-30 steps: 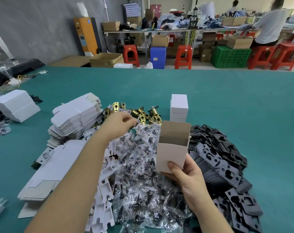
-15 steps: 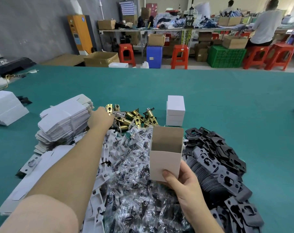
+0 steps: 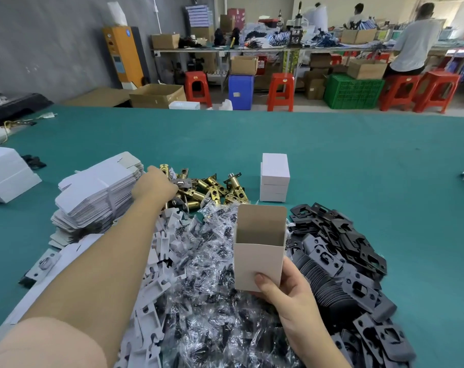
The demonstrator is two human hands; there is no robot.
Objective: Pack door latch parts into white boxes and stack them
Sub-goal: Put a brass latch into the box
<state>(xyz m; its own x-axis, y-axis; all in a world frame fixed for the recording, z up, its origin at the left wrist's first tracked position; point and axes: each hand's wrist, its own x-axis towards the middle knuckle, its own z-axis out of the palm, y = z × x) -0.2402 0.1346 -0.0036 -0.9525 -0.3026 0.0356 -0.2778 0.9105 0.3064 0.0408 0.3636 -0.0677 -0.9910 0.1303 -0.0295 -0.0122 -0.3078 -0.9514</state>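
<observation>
Fingers of the right hand [image 3: 284, 290] pinch an open white box [image 3: 258, 251] and hold it up over the bags of screws [image 3: 212, 261], near the front edge of the green tabletop [image 3: 331, 155]. The left hand [image 3: 153, 184] reaches into the pile of gold latches [image 3: 212, 187]; you cannot tell how its fingers lie. Closed white boxes [image 3: 274, 177] sit stacked just behind the piles, beside the latches
</observation>
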